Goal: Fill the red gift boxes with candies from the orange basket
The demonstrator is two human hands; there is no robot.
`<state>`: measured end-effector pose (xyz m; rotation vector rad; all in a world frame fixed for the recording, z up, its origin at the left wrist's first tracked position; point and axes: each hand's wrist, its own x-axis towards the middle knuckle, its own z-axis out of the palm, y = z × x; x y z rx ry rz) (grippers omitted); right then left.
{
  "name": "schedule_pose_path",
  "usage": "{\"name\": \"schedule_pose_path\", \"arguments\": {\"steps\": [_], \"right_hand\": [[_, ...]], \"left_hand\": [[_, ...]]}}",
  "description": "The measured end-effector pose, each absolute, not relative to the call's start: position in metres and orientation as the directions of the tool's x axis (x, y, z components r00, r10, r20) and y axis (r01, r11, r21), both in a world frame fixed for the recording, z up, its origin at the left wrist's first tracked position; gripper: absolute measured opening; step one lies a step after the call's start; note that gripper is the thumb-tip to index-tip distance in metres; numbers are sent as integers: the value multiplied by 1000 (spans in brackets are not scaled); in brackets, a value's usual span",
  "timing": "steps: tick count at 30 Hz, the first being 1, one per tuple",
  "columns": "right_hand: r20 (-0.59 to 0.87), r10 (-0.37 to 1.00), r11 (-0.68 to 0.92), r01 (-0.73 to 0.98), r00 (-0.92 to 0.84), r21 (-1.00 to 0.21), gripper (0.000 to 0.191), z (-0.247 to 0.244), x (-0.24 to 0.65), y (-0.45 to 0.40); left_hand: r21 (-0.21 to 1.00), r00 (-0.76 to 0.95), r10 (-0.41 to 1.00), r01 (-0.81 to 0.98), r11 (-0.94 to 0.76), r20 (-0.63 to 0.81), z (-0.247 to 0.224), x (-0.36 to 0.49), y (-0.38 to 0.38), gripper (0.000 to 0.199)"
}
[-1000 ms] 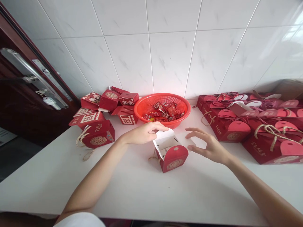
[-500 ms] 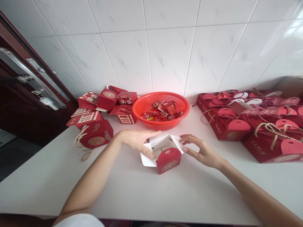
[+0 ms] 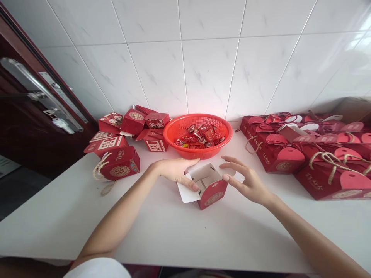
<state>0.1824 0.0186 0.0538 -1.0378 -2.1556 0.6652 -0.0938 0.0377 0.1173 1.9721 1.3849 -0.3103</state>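
A small red candy box [image 3: 213, 196] with a white inside stands open-topped on the white table. Its side flaps fold outward, and the inside I can see holds no sweets. My left hand [image 3: 178, 173] grips the box at its left side, thumb over the wall and fingers stretched behind it. At the right flap is my right hand [image 3: 247, 180], fingers apart and slightly bent, the thumb tip close to the front corner. Whether that thumb touches the card I cannot tell. Just behind the box sits a red plastic basket [image 3: 198, 153] with wrapped sweets [image 3: 210, 134].
Several red boxes [image 3: 135, 120] are piled at the left, one with a rope handle [image 3: 100, 166]. Rows of closed red boxes [image 3: 285, 156] line the right side. A tiled wall [image 3: 208, 69] rises behind; a dark door [image 3: 26, 127] with keys stands left.
The candy box has shifted slightly right, my left hand moving along with it. My right hand's thumb and fingers have spread farther apart at the right flap, which now hangs lower.
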Motion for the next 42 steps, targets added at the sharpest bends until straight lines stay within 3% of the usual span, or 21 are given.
{"name": "schedule_pose_path", "arguments": {"steps": [9,14,20,27,32,37,42], "right_hand": [[70,720,495,440,-690,-749,86,50,201,29],[160,725,514,371,-670,-774,79,33,191,31],[221,764,536,405,-606,-741,81,23,191,34],[270,766,548,371,-583,-750,75,32,194,32],[331,750,573,315,-572,-756,66,35,192,30],[381,763,557,231,-522,-798,57,40,193,29],[383,809,526,257,-445,-811,48,62,190,50]], "left_hand": [[471,452,713,861,-192,-537,113,-97,40,130],[518,494,719,828,-216,-489,106,-102,49,122],[508,491,744,828,-237,-453,106,-105,51,112],[477,459,808,840,-260,-368,121,-100,36,83],[454,421,835,858,-240,-353,125,-105,35,84],[533,488,822,797,-283,-294,136,-117,31,70],[546,357,923,807,-226,-146,149,-127,50,73]]}}
